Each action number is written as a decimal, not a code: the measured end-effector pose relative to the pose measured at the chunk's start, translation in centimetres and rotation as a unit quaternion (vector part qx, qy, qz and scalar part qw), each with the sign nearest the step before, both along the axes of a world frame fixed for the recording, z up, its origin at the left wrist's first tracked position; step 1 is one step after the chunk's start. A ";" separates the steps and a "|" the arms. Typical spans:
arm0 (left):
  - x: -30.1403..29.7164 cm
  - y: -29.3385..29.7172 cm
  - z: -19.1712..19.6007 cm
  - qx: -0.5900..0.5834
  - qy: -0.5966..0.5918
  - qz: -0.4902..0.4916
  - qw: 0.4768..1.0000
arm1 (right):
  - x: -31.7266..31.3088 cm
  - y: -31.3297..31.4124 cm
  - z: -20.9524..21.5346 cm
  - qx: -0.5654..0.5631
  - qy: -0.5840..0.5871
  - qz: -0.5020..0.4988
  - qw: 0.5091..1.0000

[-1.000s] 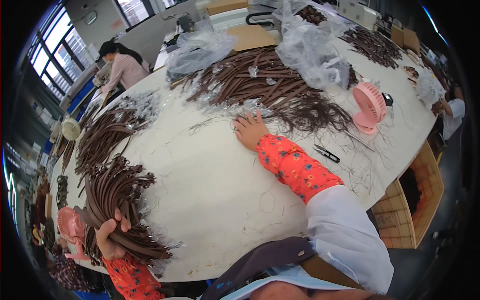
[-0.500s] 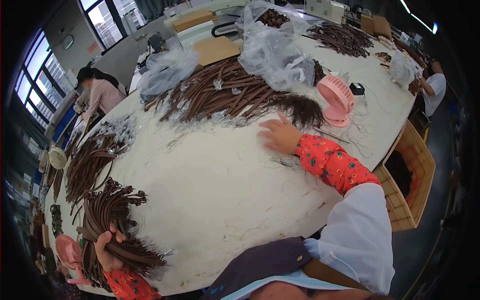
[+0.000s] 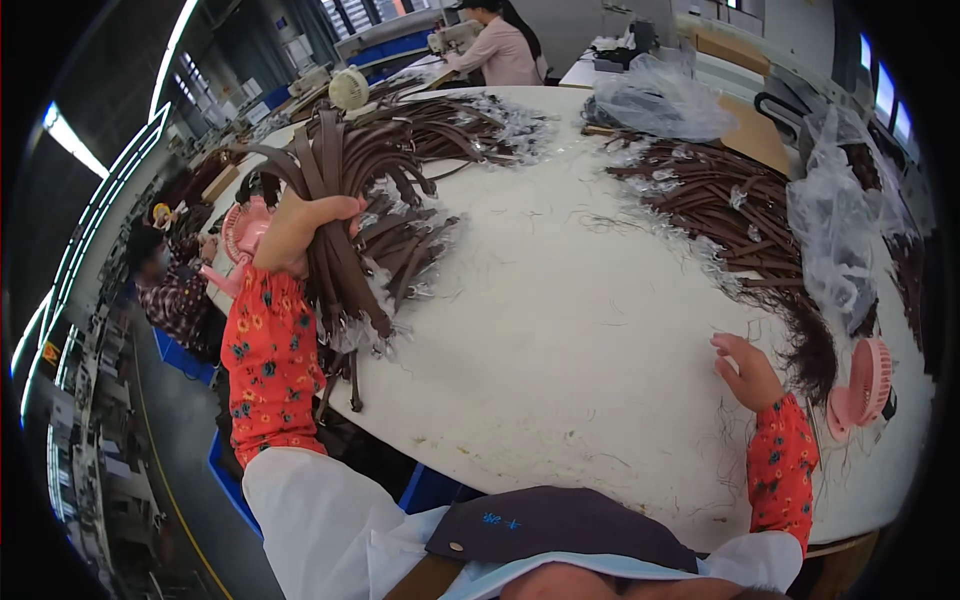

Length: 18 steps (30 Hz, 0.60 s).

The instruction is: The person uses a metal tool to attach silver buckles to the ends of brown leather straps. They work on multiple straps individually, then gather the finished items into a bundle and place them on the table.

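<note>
My left hand (image 3: 292, 228) is closed round a thick bundle of brown straps (image 3: 338, 255), its thumb lying across the front. The bundle is raised at the table's left edge; some straps arch over at the top, and others hang down to ends in clear plastic. Behind and beside it lie more brown straps (image 3: 445, 130). Over the right part of the white table (image 3: 560, 330), my right hand (image 3: 750, 372) is open and holds nothing. Close by is a tangle of dark loose threads (image 3: 808, 350).
A large heap of brown straps (image 3: 715, 205) covers the far right, with clear plastic bags (image 3: 840, 230) beside it. One pink fan (image 3: 862, 388) stands at right, another pink fan (image 3: 245, 232) behind my left hand. Two people sit beyond the table, one at a sewing machine (image 3: 455, 38).
The view has swung left. My left hand has lifted the strap bundle from the table. My right hand has moved away from the far heap, nearer to me.
</note>
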<state>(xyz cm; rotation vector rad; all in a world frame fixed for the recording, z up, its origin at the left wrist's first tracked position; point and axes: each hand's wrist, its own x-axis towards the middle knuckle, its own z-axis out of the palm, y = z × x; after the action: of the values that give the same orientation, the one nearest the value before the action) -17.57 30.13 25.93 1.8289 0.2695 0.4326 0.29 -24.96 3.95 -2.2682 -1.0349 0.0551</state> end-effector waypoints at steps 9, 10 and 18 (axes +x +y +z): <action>2.7 13.7 1.8 0.519 0.028 0.148 0.841 | -2.4 2.5 0.0 -0.049 0.047 -0.013 0.998; 3.1 14.3 0.9 0.575 0.094 0.195 0.789 | -2.6 2.4 0.0 -0.054 0.051 -0.019 0.997; 1.5 20.1 -6.7 0.393 0.108 0.105 0.907 | -2.9 2.5 -0.9 -0.031 0.010 -0.003 0.999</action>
<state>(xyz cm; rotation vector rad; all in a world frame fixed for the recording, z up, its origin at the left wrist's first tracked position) -16.08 50.18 19.20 2.6636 0.4969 0.5333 -2.57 -22.43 3.06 -2.3222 -1.0293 0.1084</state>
